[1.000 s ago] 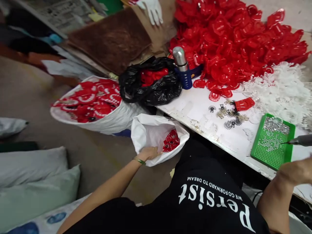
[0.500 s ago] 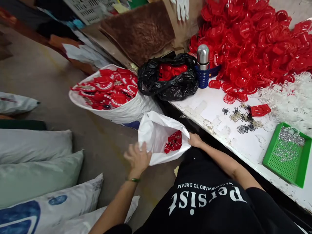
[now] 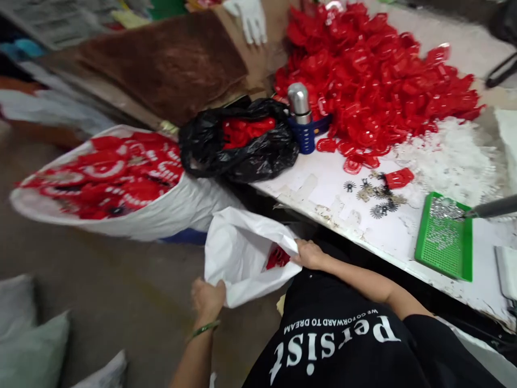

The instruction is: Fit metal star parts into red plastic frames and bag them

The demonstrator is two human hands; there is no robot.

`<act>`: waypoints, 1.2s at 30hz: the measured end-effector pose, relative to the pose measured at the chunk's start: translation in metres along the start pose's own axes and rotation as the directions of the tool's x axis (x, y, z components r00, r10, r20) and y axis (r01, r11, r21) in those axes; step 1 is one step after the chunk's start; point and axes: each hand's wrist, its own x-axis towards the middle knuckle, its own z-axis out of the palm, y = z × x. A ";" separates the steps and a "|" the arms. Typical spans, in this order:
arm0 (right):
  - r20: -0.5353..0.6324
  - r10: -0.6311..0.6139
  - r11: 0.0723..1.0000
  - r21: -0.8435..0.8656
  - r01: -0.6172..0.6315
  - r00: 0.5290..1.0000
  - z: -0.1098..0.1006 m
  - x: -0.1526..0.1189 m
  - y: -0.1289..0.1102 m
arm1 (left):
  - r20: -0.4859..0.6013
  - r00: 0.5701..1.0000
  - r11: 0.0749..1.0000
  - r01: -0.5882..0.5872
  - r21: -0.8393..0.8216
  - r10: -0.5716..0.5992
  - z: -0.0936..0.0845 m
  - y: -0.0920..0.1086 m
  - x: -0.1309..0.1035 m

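Observation:
A white woven sack hangs open-mouthed in front of my body, beside the table edge. My left hand grips its near left rim, fingers closed on the fabric. On the right side of the rim, my right hand is closed round the edge. Some red plastic pieces lie inside the sack, partly hidden by its wall. Just beyond stands a fuller white sack, heaped with red pieces that carry white and dark toothed parts.
On the white table are a black plastic bag, a steel flask, a big red heap, white toothed parts, and a green tray of small silvery bits. Stuffed sacks lie on the floor at left.
My left hand, earlier spread at the sack's rim, has closed on it. The view has swung right, and the red pieces inside the sack show less.

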 end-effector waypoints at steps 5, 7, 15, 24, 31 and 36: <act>-0.085 -0.095 0.994 0.043 0.099 0.992 -0.027 -0.042 -0.005 | -0.398 0.900 0.857 -0.342 -0.385 0.180 -0.035 0.109 0.020; -0.036 -0.192 0.976 0.093 0.195 0.981 -0.035 -0.063 -0.008 | -0.433 0.790 0.651 -0.608 -0.455 0.435 -0.047 0.190 0.022; -0.119 -0.247 0.968 0.015 0.250 0.962 -0.035 -0.126 0.002 | -0.008 -0.132 -0.132 -0.983 -0.125 0.991 -0.036 0.487 -0.050; -0.683 0.266 0.939 0.026 -0.342 0.680 -0.102 -0.211 0.060 | -0.133 0.024 -0.015 -0.958 -0.285 0.991 -0.036 0.530 -0.045; -0.605 0.468 0.769 -0.082 -0.635 0.644 -0.175 -0.200 0.130 | 0.075 0.497 0.064 0.038 -0.997 0.865 -0.052 0.473 -0.053; -0.616 0.451 0.808 -0.024 -0.588 0.646 -0.178 -0.205 0.134 | 0.400 0.408 0.112 0.572 -0.813 0.821 -0.068 0.419 -0.078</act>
